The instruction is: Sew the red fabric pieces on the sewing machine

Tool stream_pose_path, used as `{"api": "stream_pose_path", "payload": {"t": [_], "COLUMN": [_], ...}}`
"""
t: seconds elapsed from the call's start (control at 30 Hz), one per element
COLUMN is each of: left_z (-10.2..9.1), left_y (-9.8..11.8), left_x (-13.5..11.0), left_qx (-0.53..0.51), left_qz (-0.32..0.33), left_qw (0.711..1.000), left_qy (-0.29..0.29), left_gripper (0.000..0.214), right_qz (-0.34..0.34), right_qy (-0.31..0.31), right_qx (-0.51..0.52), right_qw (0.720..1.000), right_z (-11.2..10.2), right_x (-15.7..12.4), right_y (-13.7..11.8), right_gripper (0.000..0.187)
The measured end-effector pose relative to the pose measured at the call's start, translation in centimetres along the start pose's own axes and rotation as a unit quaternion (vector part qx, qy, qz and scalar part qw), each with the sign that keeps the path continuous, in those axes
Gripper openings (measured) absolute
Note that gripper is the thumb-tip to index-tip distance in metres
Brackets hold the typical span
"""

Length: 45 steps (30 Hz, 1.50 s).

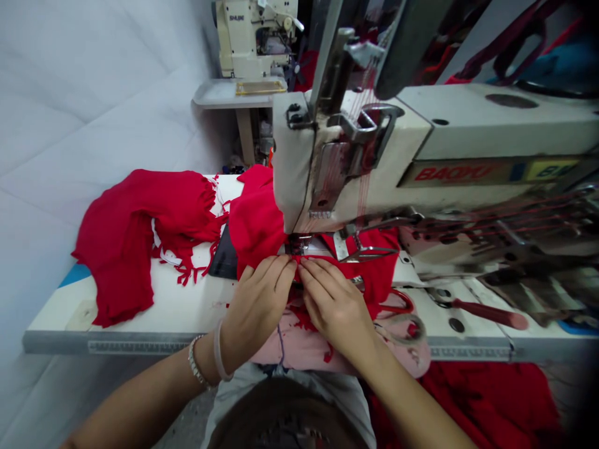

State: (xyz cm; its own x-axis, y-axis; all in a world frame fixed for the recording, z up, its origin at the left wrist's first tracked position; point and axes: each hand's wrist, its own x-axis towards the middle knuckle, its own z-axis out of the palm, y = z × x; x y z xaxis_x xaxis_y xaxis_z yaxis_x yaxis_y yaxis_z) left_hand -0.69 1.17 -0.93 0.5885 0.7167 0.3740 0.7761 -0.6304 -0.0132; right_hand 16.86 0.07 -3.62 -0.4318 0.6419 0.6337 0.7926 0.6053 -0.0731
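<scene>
Red fabric (256, 221) lies under the head of a white sewing machine (299, 162) and spreads to both sides of the presser foot. Just in front of the foot, my left hand (262, 305) is closed on the fabric's near edge, fingertips pressed together. Close beside it, my right hand (339, 305) pinches the same edge, its fingertips almost meeting the left ones. The needle area is small and partly hidden by the foot and the cloth. Several red threads run down the machine's front.
Gathered red pieces (135, 231) lie on the left of the white table (187, 312). Red-handled scissors (397, 302) and a red-handled tool (491, 312) lie at the right. Pink cloth (299, 349) covers the front edge. A second sewing machine (255, 37) stands behind.
</scene>
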Motion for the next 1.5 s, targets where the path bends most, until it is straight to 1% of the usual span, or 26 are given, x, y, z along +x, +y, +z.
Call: {"api": "stream_pose_path", "payload": {"t": [0.1,0.27,0.53,0.67,0.9,1.1,1.2,1.27,1.3,1.33,1.37,1.4,1.43,1.47,1.5], "left_z": [-0.1,0.1,0.4,0.6,0.9,1.1,1.2,1.3,1.5,1.6,1.8,2.0,2.2,2.3,2.3], "left_y": [-0.1,-0.6,-0.5,-0.6,-1.2,-1.1,-0.8,-0.9,-1.2,-1.7,-2.2,-2.9,-3.5,-4.2,-4.8], "left_x": [0.0,-0.1,0.3,0.3,0.1,0.6,0.9,0.7,0.6,0.3,0.0,-0.4,-0.8,-1.3,-1.8], "left_qx": [0.005,0.001,0.005,0.019,-0.022,-0.02,-0.021,-0.04,-0.066,-0.098,-0.132,-0.171,-0.218,-0.279,-0.353], "left_qz": [0.006,0.014,0.005,0.016,0.04,0.038,0.039,0.037,0.027,0.003,-0.038,-0.097,-0.169,-0.244,-0.315], "left_qw": [1.0,1.0,1.0,1.0,0.999,0.998,0.998,0.997,0.996,0.992,0.985,0.969,0.944,0.909,0.867], "left_qy": [-0.005,0.006,0.004,0.008,0.029,0.042,0.052,0.053,0.058,0.076,0.108,0.147,0.181,0.188,0.157], "left_gripper": [0.037,0.035,0.035,0.034,0.03,0.031,0.03,0.028,0.026,0.024,0.024,0.03,0.042,0.054,0.062], "right_qz": [-0.006,0.0,0.025,0.045,0.082,0.063,0.033,0.001,-0.009,-0.007,0.016,0.06,0.129,0.218,0.308], "right_qy": [-0.013,-0.002,-0.006,-0.009,0.019,0.011,0.0,-0.001,0.006,0.024,0.055,0.092,0.141,0.174,0.175], "right_qx": [-0.018,-0.036,-0.02,-0.01,0.031,0.024,-0.001,-0.007,-0.002,0.001,-0.001,-0.001,-0.015,-0.011,0.024], "right_qw": [1.0,0.999,0.999,0.999,0.996,0.998,0.999,1.0,1.0,1.0,0.998,0.994,0.981,0.96,0.935], "right_z": [0.0,0.1,0.6,0.7,0.3,0.8,1.0,0.7,0.3,-0.2,-0.7,-1.3,-1.7,-2.1,-2.4], "right_x": [0.1,0.1,0.9,1.1,1.3,1.6,1.9,1.5,1.0,0.3,-0.7,-1.9,-3.2,-4.5,-5.7], "right_y": [0.0,-0.1,0.5,0.7,0.3,0.2,0.0,0.1,0.2,0.4,0.8,1.2,1.7,2.2,2.7], "right_gripper": [0.03,0.029,0.031,0.031,0.022,0.026,0.027,0.028,0.028,0.027,0.025,0.022,0.016,0.011,0.009]}}
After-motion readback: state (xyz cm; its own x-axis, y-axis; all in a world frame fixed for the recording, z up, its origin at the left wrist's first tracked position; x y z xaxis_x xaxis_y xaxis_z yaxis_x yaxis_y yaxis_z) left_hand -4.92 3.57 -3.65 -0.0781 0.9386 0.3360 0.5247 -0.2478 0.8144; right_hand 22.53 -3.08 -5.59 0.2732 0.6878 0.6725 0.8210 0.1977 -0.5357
